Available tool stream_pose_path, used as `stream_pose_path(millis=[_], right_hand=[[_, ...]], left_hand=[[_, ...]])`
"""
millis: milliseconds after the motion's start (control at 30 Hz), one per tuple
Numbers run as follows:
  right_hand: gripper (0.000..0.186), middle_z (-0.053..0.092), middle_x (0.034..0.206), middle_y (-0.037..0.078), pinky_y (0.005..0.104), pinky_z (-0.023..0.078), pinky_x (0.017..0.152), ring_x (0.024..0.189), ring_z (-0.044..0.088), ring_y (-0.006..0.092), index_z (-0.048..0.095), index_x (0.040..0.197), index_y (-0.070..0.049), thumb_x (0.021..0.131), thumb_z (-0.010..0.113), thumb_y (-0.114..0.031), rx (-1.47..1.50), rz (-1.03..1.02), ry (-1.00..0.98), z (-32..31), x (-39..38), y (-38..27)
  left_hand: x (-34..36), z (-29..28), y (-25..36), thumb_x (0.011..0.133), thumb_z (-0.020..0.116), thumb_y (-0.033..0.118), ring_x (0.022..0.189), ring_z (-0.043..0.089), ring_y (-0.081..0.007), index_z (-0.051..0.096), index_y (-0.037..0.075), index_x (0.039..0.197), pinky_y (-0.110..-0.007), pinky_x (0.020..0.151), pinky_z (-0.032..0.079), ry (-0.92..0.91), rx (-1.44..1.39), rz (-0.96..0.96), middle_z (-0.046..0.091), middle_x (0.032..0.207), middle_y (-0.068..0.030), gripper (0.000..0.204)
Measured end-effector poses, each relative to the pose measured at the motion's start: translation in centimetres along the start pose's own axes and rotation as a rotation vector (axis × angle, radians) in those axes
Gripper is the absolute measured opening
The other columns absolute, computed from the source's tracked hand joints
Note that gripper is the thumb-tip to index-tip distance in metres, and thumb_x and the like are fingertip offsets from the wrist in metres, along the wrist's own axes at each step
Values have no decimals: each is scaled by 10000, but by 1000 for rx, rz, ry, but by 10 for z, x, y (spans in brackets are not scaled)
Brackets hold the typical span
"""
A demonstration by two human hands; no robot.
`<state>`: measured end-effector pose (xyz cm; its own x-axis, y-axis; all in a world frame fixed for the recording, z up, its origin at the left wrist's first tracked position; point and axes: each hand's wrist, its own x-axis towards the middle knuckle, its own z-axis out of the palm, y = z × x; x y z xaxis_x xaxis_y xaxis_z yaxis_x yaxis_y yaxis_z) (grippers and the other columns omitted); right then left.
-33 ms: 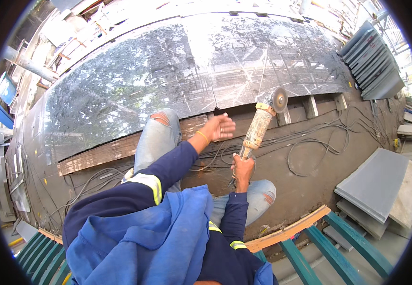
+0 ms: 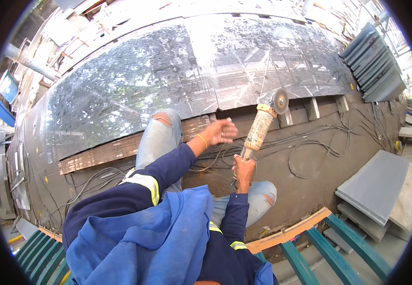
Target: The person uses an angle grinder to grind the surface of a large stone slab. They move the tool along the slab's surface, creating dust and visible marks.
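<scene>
My right hand (image 2: 243,169) grips the rear handle of a dust-coated angle grinder (image 2: 259,129). The grinder points up and away from me, and its disc (image 2: 280,100) sits at the near edge of a large polished dark stone slab (image 2: 168,71). My left hand (image 2: 221,132) hovers just left of the grinder body with its fingers apart, holding nothing. Both arms wear navy sleeves with reflective bands. My knees, in torn light jeans (image 2: 161,135), rest below the slab. A blue cloth (image 2: 134,237) lies bunched over my lap.
A wooden plank (image 2: 106,152) runs under the slab's near edge. Black cables (image 2: 310,147) trail across the brown floor. Grey flat slabs (image 2: 379,185) lie at right and ribbed grey sheets (image 2: 374,66) are stacked at upper right. Teal metal bars (image 2: 310,259) are behind me.
</scene>
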<state>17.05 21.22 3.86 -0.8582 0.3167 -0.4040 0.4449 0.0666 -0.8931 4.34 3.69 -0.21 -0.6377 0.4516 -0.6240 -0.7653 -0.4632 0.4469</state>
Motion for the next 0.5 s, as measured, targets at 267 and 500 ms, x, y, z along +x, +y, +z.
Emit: stream_pose_path(millis=[267,500], right_hand=[[196,596,632,54,291,433,397,437,557,138,589,910,-5,848,733,-123,-41,-44,-165,17,3,-8],[221,580,635,58,287,413,388,425,543,144,561,912,-10,840,736,-124,-86,-44,-299,43,-27,-7]], left_hand=[[-29,29,-8,930,731,404,1218,605,-273,494,29,1408,-487,1017,512,-203,257,166,601,1319,-148,653],[-36,36,-4,808,857,267,673,712,-216,591,30,1082,-362,604,628,-89,-90,333,681,857,-113,449]])
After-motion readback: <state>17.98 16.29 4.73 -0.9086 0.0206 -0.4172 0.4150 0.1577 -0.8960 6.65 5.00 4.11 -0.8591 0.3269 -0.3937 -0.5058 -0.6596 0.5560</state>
